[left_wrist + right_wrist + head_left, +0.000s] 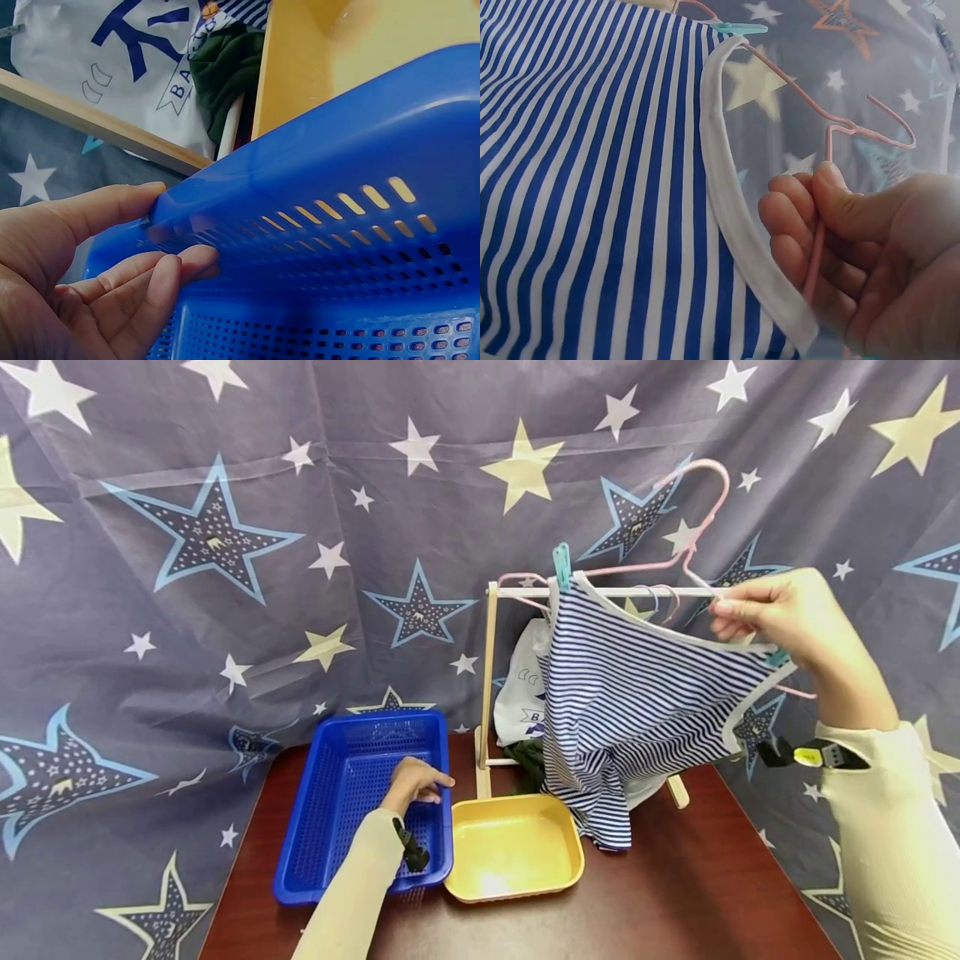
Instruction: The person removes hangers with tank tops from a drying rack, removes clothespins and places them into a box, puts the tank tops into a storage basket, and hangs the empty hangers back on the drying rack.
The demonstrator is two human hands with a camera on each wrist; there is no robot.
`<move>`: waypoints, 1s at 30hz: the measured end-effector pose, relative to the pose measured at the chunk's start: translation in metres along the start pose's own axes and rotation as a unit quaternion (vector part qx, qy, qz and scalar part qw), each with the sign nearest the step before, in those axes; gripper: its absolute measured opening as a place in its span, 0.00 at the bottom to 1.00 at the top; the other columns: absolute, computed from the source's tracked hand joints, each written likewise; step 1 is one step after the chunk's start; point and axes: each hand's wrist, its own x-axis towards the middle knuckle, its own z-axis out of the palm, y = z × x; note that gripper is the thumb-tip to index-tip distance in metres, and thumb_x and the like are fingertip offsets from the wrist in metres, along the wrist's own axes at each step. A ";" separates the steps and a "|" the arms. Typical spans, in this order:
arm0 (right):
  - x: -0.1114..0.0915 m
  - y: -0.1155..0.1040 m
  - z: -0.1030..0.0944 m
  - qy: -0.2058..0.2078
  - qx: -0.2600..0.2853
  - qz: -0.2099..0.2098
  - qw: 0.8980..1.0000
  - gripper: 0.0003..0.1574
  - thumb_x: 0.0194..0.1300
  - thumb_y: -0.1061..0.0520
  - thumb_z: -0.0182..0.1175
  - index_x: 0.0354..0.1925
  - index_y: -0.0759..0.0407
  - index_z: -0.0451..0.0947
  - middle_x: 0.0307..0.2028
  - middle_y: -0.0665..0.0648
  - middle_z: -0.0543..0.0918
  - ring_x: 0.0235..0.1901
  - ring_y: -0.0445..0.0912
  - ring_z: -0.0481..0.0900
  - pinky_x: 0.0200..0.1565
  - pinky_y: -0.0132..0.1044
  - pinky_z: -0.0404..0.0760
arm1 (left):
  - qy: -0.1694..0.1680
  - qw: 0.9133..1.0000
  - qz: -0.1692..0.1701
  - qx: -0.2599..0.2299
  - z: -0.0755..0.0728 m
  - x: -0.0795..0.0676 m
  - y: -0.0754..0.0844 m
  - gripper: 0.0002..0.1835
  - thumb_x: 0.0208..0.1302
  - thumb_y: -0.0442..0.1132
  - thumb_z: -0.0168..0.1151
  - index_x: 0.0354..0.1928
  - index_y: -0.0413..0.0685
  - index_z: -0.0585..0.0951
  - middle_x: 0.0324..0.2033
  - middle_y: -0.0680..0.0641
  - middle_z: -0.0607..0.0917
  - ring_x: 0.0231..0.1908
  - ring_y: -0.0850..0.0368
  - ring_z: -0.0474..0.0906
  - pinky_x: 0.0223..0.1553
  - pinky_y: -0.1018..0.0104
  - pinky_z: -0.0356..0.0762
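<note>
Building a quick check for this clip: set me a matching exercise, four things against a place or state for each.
Things:
1. Striped top
2. Blue basket
3. Yellow tray
4. Raised pink hanger

Places or states:
A. Stands on the table in front of the rack
B. Held in the fingers of the right hand
C. Wears turquoise clothespins
D. Has the left hand at its rim

Pairs: 1-C, 2-D, 3-A, 4-B.

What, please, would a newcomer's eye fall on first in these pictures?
Most likely the striped sleeveless top, clipped to the pink hanger that the right hand holds up, right of centre. Next, the blue perforated basket at left, touched by the left hand. Behind them hangs a star-printed curtain.
</note>
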 end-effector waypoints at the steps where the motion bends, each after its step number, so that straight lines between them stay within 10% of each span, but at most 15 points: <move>1: 0.001 -0.007 -0.002 0.004 -0.001 -0.003 1.000 0.23 0.70 0.62 0.64 0.27 0.31 0.85 0.19 0.40 0.87 0.19 0.33 0.84 0.22 0.26 0.80 | 0.000 1.000 -0.001 -0.001 0.000 0.000 0.000 0.22 0.45 0.34 0.83 0.39 0.32 0.81 0.17 0.44 0.84 0.11 0.59 0.80 0.34 0.60 0.88; 11: 0.016 -0.073 -0.028 0.038 0.080 -0.075 0.993 0.14 0.65 0.68 0.67 0.28 0.51 0.90 0.19 0.47 0.88 0.19 0.36 0.85 0.25 0.23 0.81 | -0.005 1.000 -0.010 -0.005 -0.001 0.003 0.000 0.23 0.46 0.34 0.82 0.41 0.31 0.81 0.16 0.44 0.83 0.11 0.59 0.80 0.32 0.61 0.88; 20: 0.027 -0.098 -0.044 0.051 0.299 -0.199 0.932 0.05 0.59 0.77 0.66 0.28 0.74 0.85 0.20 0.60 0.88 0.17 0.45 0.87 0.22 0.28 0.82 | -0.001 1.000 -0.003 -0.007 -0.002 0.004 0.001 0.24 0.46 0.35 0.82 0.42 0.32 0.81 0.16 0.45 0.83 0.10 0.60 0.79 0.30 0.63 0.87; 30: 0.018 -0.100 -0.026 0.051 0.328 -0.186 0.925 0.03 0.58 0.78 0.65 0.29 0.78 0.84 0.22 0.63 0.88 0.19 0.48 0.87 0.25 0.31 0.84 | -0.009 1.000 0.000 -0.022 -0.002 0.000 0.000 0.18 0.49 0.31 0.79 0.41 0.33 0.83 0.16 0.46 0.83 0.11 0.61 0.79 0.30 0.63 0.87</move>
